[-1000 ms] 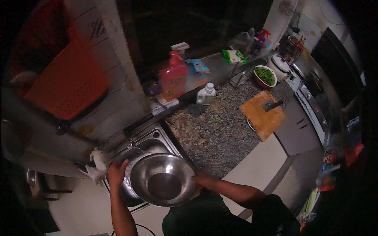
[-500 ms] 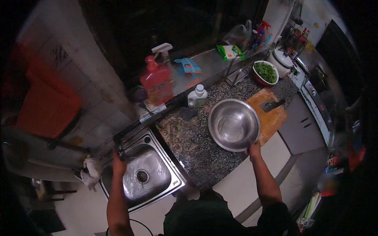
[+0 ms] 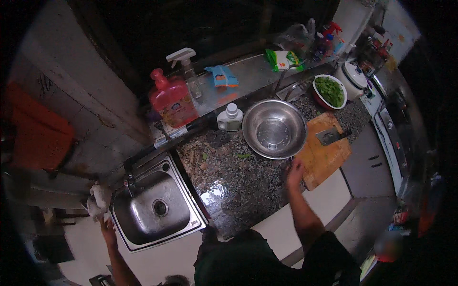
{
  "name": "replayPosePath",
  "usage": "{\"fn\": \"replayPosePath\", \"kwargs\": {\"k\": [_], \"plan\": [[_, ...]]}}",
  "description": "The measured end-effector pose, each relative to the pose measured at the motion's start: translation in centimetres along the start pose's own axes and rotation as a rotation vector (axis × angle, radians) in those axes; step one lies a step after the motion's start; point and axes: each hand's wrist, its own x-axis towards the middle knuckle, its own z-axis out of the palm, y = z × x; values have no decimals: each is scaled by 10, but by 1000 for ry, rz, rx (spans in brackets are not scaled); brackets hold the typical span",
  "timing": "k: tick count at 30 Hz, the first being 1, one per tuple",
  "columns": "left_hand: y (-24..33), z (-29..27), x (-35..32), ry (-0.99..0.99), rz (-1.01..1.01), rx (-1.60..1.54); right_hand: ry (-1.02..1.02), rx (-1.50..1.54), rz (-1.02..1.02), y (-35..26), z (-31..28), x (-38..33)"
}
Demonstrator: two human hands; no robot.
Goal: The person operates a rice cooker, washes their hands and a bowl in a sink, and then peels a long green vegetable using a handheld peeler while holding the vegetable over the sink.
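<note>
Round shiny steel bowl [image 3: 274, 129]: showing silver-grey with pale glints. Speckled stone bench [image 3: 229, 176]: showing black flecked with grey and brown. Rectangular wooden cutting board [image 3: 325, 158]: showing orange-tan. Square steel sink [image 3: 160, 205]: showing dull grey. Plastic pump bottle [image 3: 171, 97]: glowing red-pink. Red-rimmed bowl [image 3: 329, 91]: holding dark green leaves. Small squat bottle [image 3: 230, 119]: showing white over pale green. Crumpled cloth [image 3: 99, 200]: showing off-white. Flat pouch [image 3: 222, 76]: showing blue and orange.

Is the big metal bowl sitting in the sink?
No, the steel bowl rests on the speckled counter beside the cutting board, and the sink holds nothing.
</note>
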Motion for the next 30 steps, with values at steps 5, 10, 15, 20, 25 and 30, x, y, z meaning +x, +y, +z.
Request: {"fn": "replayPosePath", "kwargs": {"k": [5,10,15,20,25,30], "plan": [[-59,-76,-82,230,-246,147,-256,-687,-748,-21,109,-63],[-55,-61,-136,157,-255,130,-348,-1185,-498,-12,149,-30],[-79,-53,-155,196,-249,83,-875,-85,187,-40,157,-79],[-84,-12,-115,49,-114,140,-1112,44,592,-78,187,-157],[-48,57,-74,-182,75,65,-1219,157,823,-88,232,-215],[-25,148,-34,-470,424,-3,-1444,-198,680,-42,297,-290]]}}
